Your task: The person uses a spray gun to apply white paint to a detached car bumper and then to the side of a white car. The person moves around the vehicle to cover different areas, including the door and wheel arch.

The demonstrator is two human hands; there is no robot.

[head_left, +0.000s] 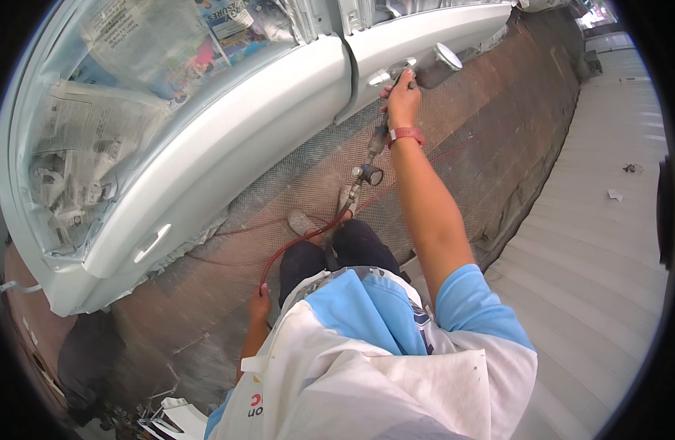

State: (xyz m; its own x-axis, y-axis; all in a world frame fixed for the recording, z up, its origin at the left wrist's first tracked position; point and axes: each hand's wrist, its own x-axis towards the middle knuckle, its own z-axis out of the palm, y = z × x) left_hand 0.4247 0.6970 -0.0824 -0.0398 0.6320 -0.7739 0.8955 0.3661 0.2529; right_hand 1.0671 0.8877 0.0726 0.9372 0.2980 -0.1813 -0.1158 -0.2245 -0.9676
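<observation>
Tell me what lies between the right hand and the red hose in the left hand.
In the head view, a gauge and metal fittings lie between the right hand and the red hose.

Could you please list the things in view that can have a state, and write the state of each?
Right grip: closed around the spray gun
Spray gun: held beside the car; spraying or not, cannot tell
Left grip: closed on the hose
Hose: curved, hanging in a bend
Gauge: attached below the gun; reading too small
Newspaper: spread over the windows
Wristband: fastened on the right wrist
</observation>
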